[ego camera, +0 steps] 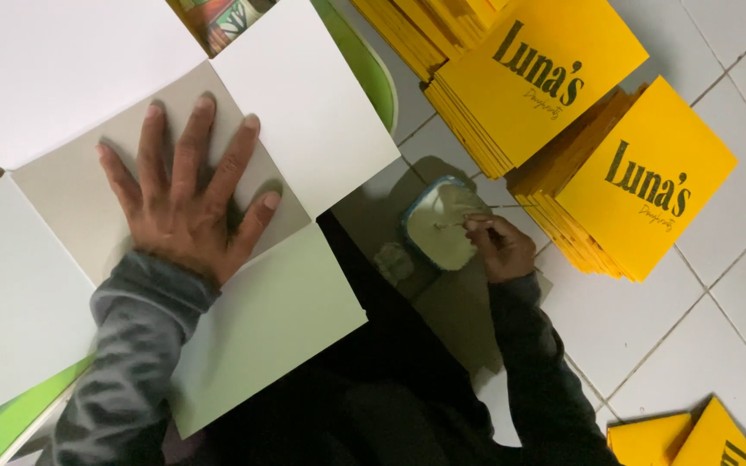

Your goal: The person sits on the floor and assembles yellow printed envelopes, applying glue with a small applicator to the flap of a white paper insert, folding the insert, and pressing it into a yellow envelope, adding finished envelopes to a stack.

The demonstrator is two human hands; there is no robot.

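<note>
My left hand (187,194) lies flat, fingers spread, on the grey centre panel of an unfolded white cardboard box blank (304,129) whose flaps spread out on all sides. My right hand (501,248) grips a thin stick (455,226), its tip dipped into a small blue-rimmed bowl of pale glue (438,226) on the floor to the right of the blank. Both arms wear dark grey sleeves.
Stacks of folded yellow cardboard pieces with dark lettering (641,185) (533,73) sit on the white tiled floor (736,311) at the upper right. Two more yellow pieces (684,436) lie at the bottom right. A green-edged board (364,65) shows under the blank.
</note>
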